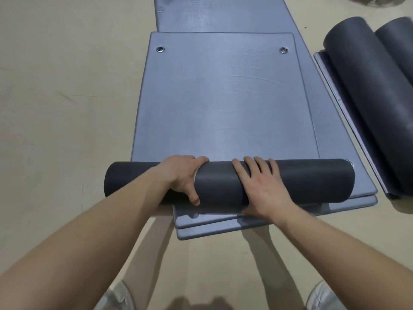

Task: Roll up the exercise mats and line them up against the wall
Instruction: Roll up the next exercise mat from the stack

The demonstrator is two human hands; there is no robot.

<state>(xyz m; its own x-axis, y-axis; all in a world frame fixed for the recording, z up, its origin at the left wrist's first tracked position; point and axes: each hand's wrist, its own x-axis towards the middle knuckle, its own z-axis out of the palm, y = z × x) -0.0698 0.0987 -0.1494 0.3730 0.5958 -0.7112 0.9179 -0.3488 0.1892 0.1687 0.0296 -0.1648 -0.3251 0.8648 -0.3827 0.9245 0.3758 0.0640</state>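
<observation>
A grey-blue exercise mat (223, 97) lies flat on the floor ahead of me, with two metal eyelets at its far end. Its near end is wound into a dark roll (312, 180) lying crosswise. My left hand (181, 177) grips the roll, fingers over the top and thumb curled under the near side. My right hand (261, 189) lies flat on top of the roll with straight, spread fingers. Under this mat lie two more flat mats (212, 229), their near edges sticking out below the roll.
Two dark rolled mats (366, 86) lie side by side at the right on another flat mat (335, 90). A further flat mat (223, 14) stretches away beyond the eyelets. Beige floor (55, 97) spreads to the left. My shoes show at the bottom edge.
</observation>
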